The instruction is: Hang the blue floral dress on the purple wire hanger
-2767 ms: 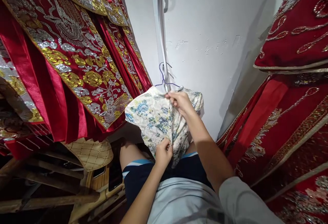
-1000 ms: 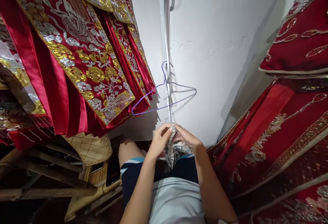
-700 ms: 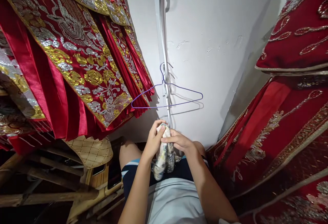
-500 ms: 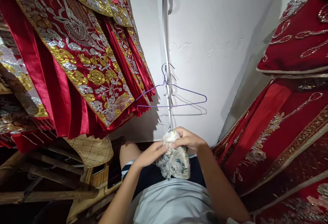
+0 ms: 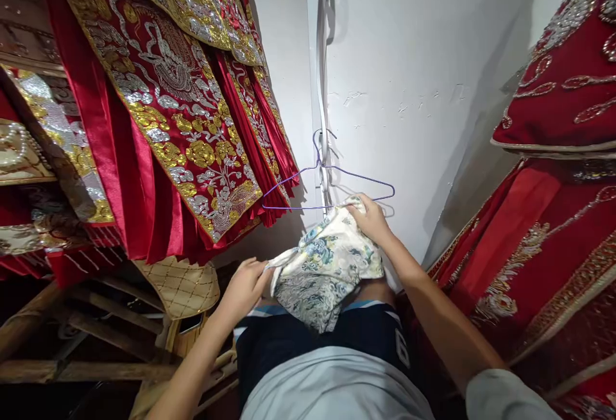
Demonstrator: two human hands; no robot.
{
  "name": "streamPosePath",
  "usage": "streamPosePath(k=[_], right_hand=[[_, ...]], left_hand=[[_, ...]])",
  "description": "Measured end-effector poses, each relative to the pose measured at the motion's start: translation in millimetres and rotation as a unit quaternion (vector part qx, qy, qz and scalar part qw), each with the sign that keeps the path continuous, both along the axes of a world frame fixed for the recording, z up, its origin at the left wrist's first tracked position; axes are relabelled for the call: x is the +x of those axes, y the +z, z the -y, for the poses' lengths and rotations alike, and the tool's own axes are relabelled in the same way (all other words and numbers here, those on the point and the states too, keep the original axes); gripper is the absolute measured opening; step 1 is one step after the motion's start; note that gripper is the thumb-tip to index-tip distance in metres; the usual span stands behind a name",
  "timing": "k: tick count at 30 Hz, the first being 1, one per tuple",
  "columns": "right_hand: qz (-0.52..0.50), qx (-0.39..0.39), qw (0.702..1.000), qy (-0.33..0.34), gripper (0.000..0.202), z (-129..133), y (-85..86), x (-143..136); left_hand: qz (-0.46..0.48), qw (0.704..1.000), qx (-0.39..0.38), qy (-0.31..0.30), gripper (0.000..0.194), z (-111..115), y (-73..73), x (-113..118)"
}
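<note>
A cream cloth with a blue and green floral print [image 5: 327, 260] is stretched between my hands above my lap. My left hand [image 5: 248, 288] pinches its left corner. At the upper right edge, my right hand [image 5: 370, 218] grips it, with the fingertips partly behind the fabric. The cloth hangs in folds and its lower part droops to a point; I cannot tell whether it is a garment. Just beyond it, a purple wire hanger [image 5: 353, 177] hangs by its hook near a white vertical strip, and the cloth's top edge overlaps the hanger's lower bar.
Red pleated skirts with gold and silver embroidery [image 5: 192, 138] hang at the left. Beaded red dresses [image 5: 543, 227] hang at the right. A white wall [image 5: 409, 54] stands ahead. At lower left are a wooden frame [image 5: 110, 369] and a quilted cream cloth piece [image 5: 180, 285].
The bunched cloth has been spread out between my hands. My left hand has moved left, my right hand up and to the right. The whole view has shifted slightly.
</note>
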State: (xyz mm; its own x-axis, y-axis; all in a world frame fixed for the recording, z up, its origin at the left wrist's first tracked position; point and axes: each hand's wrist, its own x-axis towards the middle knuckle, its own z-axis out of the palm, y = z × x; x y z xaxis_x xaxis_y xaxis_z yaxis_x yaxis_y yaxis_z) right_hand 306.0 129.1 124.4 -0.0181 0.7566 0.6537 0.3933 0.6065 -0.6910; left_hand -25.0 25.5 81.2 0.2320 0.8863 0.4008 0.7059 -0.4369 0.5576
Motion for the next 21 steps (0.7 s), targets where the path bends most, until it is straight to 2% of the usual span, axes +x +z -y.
streamPosePath(k=[2, 4, 7, 9, 11, 16, 19, 21], right_hand=[[-0.014, 0.016, 1.000, 0.016, 0.024, -14.2, 5.4, -6.0], [0.016, -0.007, 0.998, 0.059, 0.025, -24.8, 9.2, -8.9], [0.097, -0.086, 0.984, 0.124, 0.034, -31.4, 9.4, -6.2], [0.112, -0.109, 0.981, 0.117, 0.040, -28.3, 9.2, -1.1], [0.107, -0.103, 0.986, 0.076, 0.042, -20.6, 11.9, 4.8], [0.133, -0.093, 0.987, 0.016, 0.044, 0.3, 28.2, 16.0], [0.135, -0.105, 0.985, 0.020, 0.042, 6.7, 34.8, 18.1], [0.131, -0.115, 0.984, 0.021, 0.042, 9.3, 35.9, 17.8]], left_hand=[[0.009, 0.999, 0.043, 0.005, 0.040, -9.8, 10.9, -1.5], [-0.003, 0.997, 0.076, 0.029, 0.036, -17.3, 19.9, -10.0], [-0.117, 0.989, 0.070, 0.064, 0.031, -21.0, 30.9, -28.0], [-0.179, 0.980, 0.052, 0.071, 0.028, -19.4, 36.5, -35.8], [-0.187, 0.979, 0.043, 0.070, 0.023, -17.3, 41.0, -36.9], [-0.083, 0.995, 0.034, 0.047, 0.028, -24.2, 52.2, -19.5], [0.016, 0.997, 0.053, 0.052, 0.029, -42.3, 58.0, -6.6], [0.112, 0.992, 0.054, 0.028, 0.026, -59.4, 61.0, 1.4]])
